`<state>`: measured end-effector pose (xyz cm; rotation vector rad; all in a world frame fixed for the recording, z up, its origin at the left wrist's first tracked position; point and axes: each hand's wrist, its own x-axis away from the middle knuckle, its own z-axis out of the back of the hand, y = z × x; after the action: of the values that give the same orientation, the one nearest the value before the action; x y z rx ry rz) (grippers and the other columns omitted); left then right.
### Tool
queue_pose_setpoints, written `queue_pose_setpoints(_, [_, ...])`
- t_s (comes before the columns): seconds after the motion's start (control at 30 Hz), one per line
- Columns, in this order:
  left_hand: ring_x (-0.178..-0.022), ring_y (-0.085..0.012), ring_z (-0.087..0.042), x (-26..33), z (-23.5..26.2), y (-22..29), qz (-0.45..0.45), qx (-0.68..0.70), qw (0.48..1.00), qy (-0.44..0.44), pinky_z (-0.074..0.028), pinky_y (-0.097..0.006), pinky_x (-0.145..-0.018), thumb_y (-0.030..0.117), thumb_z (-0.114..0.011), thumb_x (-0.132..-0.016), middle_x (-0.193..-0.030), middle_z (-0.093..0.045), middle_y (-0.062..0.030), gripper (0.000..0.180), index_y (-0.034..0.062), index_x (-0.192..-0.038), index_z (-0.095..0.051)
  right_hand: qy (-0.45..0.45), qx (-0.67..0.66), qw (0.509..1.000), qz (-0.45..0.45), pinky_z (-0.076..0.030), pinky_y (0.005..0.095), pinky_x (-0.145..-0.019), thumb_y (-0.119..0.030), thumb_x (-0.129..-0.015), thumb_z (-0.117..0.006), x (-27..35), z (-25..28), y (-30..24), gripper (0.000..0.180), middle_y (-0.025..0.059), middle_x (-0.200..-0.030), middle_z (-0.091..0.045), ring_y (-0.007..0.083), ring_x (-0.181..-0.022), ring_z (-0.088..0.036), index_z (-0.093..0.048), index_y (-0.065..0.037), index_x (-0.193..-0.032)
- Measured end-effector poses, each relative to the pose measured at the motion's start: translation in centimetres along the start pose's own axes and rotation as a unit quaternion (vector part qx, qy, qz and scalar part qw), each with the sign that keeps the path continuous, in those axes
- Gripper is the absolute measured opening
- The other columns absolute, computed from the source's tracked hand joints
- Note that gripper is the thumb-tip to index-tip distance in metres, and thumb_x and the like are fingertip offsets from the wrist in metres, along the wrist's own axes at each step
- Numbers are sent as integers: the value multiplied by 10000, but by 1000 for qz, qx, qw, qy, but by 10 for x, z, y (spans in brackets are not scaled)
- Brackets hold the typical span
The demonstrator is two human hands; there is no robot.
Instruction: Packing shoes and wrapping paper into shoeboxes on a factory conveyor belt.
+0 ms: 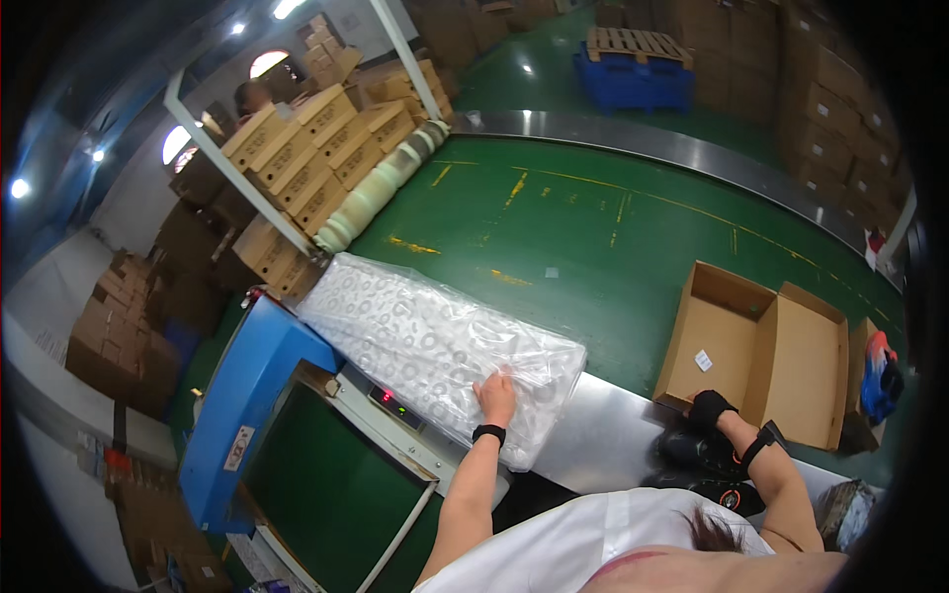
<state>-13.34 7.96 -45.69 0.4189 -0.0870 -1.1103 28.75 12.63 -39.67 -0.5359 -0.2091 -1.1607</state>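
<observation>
My left hand (496, 398) rests on a clear plastic bag (435, 341) full of white sheets with grey ring shapes. Its fingers are stretched out over the plastic, and a black band circles the wrist. My right hand (714, 411) is at the near edge of an open cardboard box (707, 336) whose lid is folded back to the right. Something black covers most of that hand; whether it is a glove or a held thing I cannot tell, and its fingers are hidden. Just below it are black shoes (697, 450), partly hidden by my arm.
A colourful shoe (878, 381) sits in another box at the far right. Left of the bag stands a blue machine (247, 405) with a lit display. A green conveyor belt (563, 227) runs behind, with stacked shoe boxes (306, 148) at its far left.
</observation>
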Motion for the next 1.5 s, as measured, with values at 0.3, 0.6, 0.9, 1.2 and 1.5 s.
queue_pose_setpoints(0.3, [-551,-233,-413,11,143,-14,112,226,873,418,-353,-349,-548,180,-396,-877,-577,-425,-120,291,-37,-685,-423,-34,64,996,54,-458,370,-733,-211,-644,-538,-21,0,8,259,195,-840,-590,320,-815,-574,-620,-20,-799])
queue_pose_setpoints(0.6, [-457,-43,-365,47,155,198,-66,464,878,102,-324,-180,-389,168,-413,-884,-577,-375,43,208,61,-707,-436,-14,-4,993,116,-412,383,-810,-312,-610,-667,-8,16,-8,575,201,-1040,-521,328,-971,-505,-482,-33,-1077])
queue_pose_setpoints(0.9, [-700,-219,-578,62,104,363,-135,673,706,-173,-487,-314,-607,199,-411,-879,-840,-555,-158,240,-15,-984,-432,241,-699,672,44,-461,238,-552,-343,-725,-606,65,75,-40,485,73,-859,-556,121,-703,-546,-480,2,-1042])
queue_pose_setpoints(1.2, [-1126,-384,-317,62,6,340,-382,52,921,-61,-277,-557,-867,336,-528,-787,-1218,-328,-260,478,-3,-1112,-442,595,-635,465,-160,-428,251,-578,-174,-766,-569,63,79,194,275,7,-842,-572,114,-681,-525,-547,-61,-1015])
queue_pose_setpoints(1.5, [-1138,-409,-313,21,-45,272,-213,177,958,-76,-268,-490,-927,461,-412,-818,-1241,-311,-281,617,-35,-1183,-379,782,-431,374,-250,-433,298,-706,-182,-742,-561,159,31,331,283,96,-876,-591,194,-801,-557,-545,-10,-966])
